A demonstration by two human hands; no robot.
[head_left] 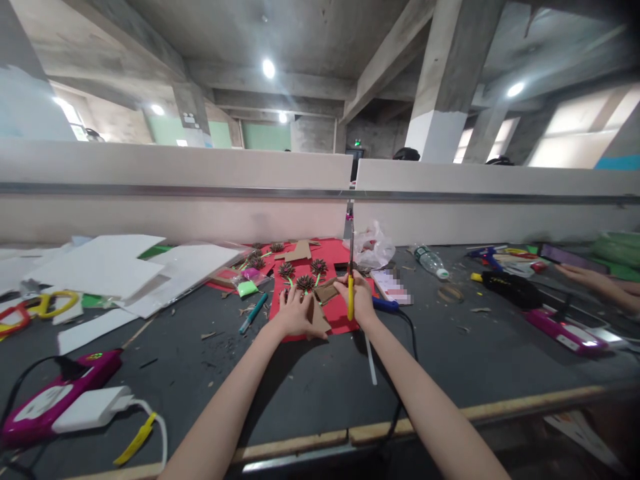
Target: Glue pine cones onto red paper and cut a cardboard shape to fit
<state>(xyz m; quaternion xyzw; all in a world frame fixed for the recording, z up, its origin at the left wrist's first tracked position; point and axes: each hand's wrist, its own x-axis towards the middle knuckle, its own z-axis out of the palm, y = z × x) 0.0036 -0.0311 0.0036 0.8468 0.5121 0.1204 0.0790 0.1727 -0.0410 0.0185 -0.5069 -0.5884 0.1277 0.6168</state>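
Note:
My left hand [295,317] lies with fingers spread on a piece of brown cardboard [319,320], over red paper [343,317]. A pine cone [305,283] touches or sits just beyond its fingertips. In my right hand [361,300] is what looks like a pair of scissors [351,297], yellow-handled and seen edge-on, the thin blade pointing away. The right fingertips reach another cardboard piece [326,292]. Beside that hand shows a blue handle [385,305] with a black cord, probably a glue gun, mostly hidden. A translucent stick [371,363] pokes out below the wrist.
White sheets [100,267] and looped yellow scissors handles [55,305] lie left. A teal pen [254,313] is near my left hand. Magenta power strips [100,367] stand at both sides. A plastic bottle [430,262] and another person's hand [590,280] are right.

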